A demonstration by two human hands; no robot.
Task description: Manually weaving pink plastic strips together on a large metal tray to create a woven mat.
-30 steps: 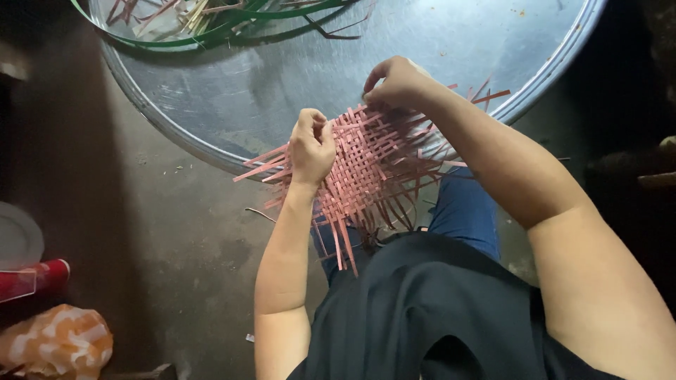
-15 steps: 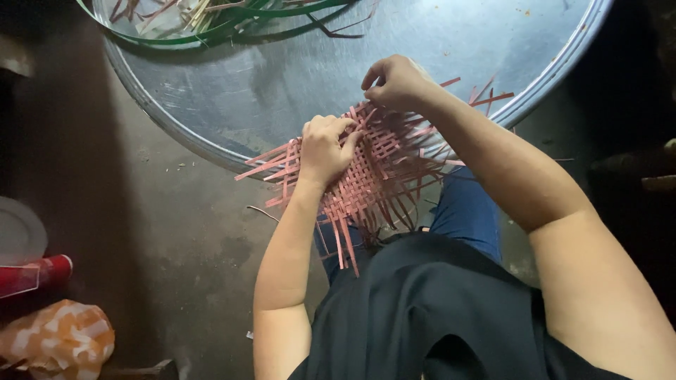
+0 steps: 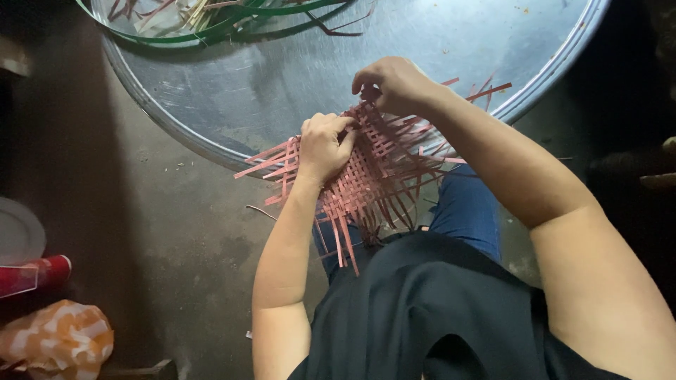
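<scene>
The woven mat (image 3: 366,179) of thin pink strips lies on the person's lap, its far side reaching over the near rim of the big round metal tray (image 3: 493,42). Loose strip ends stick out on every side: to the left, towards the tray's right rim, and down over the knees.

The left hand (image 3: 324,144) is closed on the mat's left part, fingers curled over the weave and pressing it down. The right hand (image 3: 394,84) is at the mat's far edge, fingertips pinched together on a strip; exactly which strip cannot be told.

As a judgement, the open weave looks loose towards its near and right edges, where the strips fan apart. If the left hand's press eases while the right one pulls, the crossings could slide and the rows open up. A strip bent too sharply at the far edge could crease or split. The free ends hanging off the lap could catch on the dark garment (image 3: 422,317) and drag out of place.

A coil of green strips (image 3: 211,21) lies at the tray's far left edge, well apart from the mat.

On the floor at the left lie an orange and white patterned bag (image 3: 56,341), crumpled, and a red cylindrical container (image 3: 42,271) on its side, beside a pale round lid (image 3: 17,232). No label is readable.
</scene>
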